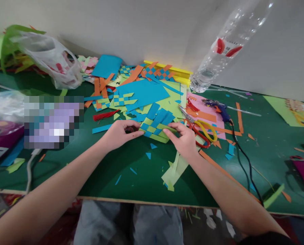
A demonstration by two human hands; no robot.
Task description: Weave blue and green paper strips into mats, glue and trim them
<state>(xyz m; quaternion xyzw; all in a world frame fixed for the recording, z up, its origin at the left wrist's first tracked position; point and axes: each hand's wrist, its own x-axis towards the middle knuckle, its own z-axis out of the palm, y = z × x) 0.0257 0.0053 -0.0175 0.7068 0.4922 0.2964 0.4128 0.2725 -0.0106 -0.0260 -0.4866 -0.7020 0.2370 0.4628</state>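
Note:
Between my two hands is a woven piece of blue and light-green paper strips point(152, 126), checkered at its left part, with loose strip ends fanning out at the top and right. My left hand point(121, 133) pinches its left corner between thumb and fingers. On the other side, my right hand point(181, 136) grips the green strip ends at the right edge. Behind the weave lie a blue paper sheet point(143, 92) and a smaller blue-green woven piece point(122, 99). Scissors with red and yellow handles point(205, 129) rest just right of my right hand.
A glue gun point(222, 110) with a black cord lies right. A clear plastic bottle point(222, 51) stands at the back. White plastic bag point(52, 58) and a blurred-out device point(53, 122) are left. Paper scraps point(148, 155) dot the green table point(131, 183), whose front edge is near my lap.

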